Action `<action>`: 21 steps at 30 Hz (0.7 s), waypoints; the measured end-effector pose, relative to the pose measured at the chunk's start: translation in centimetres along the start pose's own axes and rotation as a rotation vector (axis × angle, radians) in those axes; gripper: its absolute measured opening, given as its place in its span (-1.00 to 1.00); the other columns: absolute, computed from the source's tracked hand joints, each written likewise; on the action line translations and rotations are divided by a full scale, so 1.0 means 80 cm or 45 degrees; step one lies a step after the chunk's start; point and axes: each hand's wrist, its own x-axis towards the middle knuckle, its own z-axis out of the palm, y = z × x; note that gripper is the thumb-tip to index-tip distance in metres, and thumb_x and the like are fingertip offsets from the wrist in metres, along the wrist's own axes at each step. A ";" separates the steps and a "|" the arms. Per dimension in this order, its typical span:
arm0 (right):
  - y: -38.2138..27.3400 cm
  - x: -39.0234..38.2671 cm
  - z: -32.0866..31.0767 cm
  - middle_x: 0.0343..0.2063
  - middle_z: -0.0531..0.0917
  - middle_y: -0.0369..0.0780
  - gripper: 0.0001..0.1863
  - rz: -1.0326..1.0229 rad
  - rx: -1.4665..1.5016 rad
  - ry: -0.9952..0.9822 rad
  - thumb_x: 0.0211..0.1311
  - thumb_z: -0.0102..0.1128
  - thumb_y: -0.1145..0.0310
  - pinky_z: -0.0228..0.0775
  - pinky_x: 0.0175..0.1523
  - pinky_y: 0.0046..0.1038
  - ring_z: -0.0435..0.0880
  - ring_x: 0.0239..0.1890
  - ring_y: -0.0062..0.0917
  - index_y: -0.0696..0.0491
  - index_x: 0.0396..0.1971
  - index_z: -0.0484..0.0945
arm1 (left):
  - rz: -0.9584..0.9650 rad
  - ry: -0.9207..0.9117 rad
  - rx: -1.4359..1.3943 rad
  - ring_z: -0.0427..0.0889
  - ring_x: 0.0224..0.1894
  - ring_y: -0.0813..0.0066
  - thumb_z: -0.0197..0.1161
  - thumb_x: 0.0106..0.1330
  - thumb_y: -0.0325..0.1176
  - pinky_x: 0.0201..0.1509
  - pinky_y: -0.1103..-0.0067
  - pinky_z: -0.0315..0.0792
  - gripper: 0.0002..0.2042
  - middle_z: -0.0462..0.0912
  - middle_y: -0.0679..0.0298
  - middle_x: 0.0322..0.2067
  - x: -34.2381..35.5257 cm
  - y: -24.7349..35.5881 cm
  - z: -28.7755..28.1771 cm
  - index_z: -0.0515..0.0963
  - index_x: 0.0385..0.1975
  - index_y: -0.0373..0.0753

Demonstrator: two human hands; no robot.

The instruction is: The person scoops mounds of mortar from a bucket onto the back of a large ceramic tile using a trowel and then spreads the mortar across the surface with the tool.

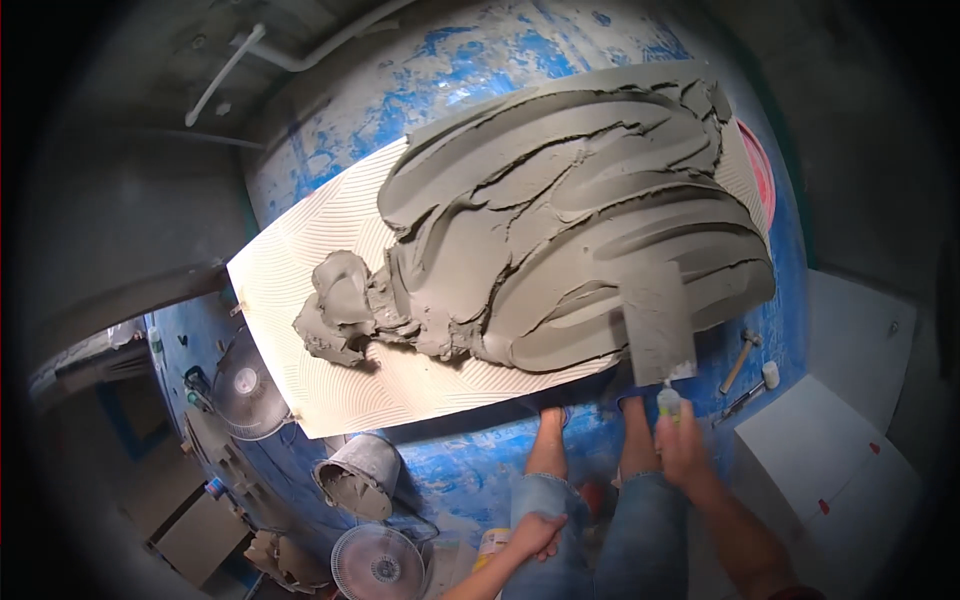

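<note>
My right hand (682, 447) is wrapped round the handle of a flat rectangular trowel (658, 325). The blade, smeared with grey, lies over the near right edge of a thick layer of grey mortar (560, 210). That layer covers the right and middle of a large pale tile (300, 235) with curved ridges on its face. Toward the tile's left part the mortar ends in a rough lump (340, 305). My left hand (541, 535) is closed in front of my left thigh, its fingers curled, and no object shows in it.
The tile is raised above a blue, mortar-stained floor (460, 465). Near it on the left are a tilted bucket (360, 475) with grey residue and two fans (378, 565). A hammer (742, 360) lies at right, beside white panels (830, 455). A pink round rim (757, 170) shows behind the tile.
</note>
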 end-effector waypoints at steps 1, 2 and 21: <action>-0.024 0.003 0.025 -0.57 0.51 -0.26 -0.71 -0.027 -0.056 -0.067 0.37 -0.04 0.24 0.33 -0.48 -0.45 0.48 -0.56 -0.57 0.14 -0.09 0.35 | 0.040 -0.010 -0.016 0.46 -0.86 0.42 0.04 0.37 0.04 -0.77 0.51 0.34 -0.44 0.54 0.17 -0.79 0.000 -0.003 -0.001 0.51 -0.71 -0.35; -0.055 0.004 0.052 -0.56 0.52 -0.16 -0.68 -0.054 -0.039 -0.225 0.34 0.00 0.21 0.37 -0.43 -0.35 0.51 -0.53 -0.36 0.15 -0.09 0.33 | 0.080 -0.026 -0.029 0.47 -0.86 0.42 0.04 0.37 0.03 -0.77 0.51 0.34 -0.44 0.54 0.16 -0.79 0.001 -0.006 -0.002 0.51 -0.70 -0.36; -0.158 0.129 0.083 -0.42 0.63 0.14 -0.51 -0.027 -0.843 0.001 0.29 0.01 -0.08 0.44 -0.19 0.03 0.61 -0.30 0.12 0.10 -0.19 0.28 | 0.291 0.118 -0.472 0.43 -0.86 0.41 0.18 0.29 -0.09 -0.76 0.53 0.27 -0.55 0.55 0.12 -0.78 0.001 -0.056 -0.026 0.52 -0.67 -0.39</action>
